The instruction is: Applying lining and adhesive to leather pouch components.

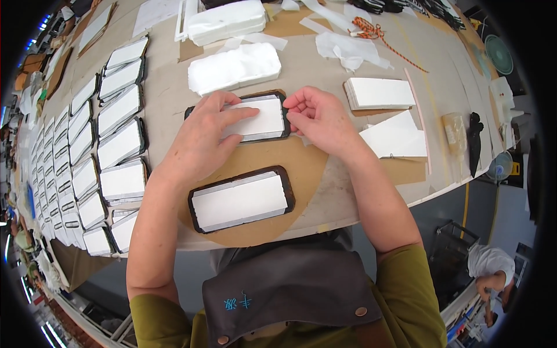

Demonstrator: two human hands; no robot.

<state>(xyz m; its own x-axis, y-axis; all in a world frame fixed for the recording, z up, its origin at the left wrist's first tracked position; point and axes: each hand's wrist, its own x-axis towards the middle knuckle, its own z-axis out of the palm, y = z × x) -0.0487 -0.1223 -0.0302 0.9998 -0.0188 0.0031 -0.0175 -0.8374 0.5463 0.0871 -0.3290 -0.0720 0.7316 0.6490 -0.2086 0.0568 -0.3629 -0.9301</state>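
A white rectangular card lies on a dark-edged panel with rounded corners, close to the middle of the table. My left hand rests over the panel's left part, its fingers spread on the white card. At the panel's right edge my right hand has its thumb and fingers pinched together on the dark rim. Nearer to me, a second dark panel with a white card on top lies slightly tilted. Both panels sit on a brown board with a curved edge.
Rows of similar white-faced panels fill the left side. Two white padded stacks lie beyond my hands. White card stacks and loose white cards are at right, near a bottle. Orange cord lies far off.
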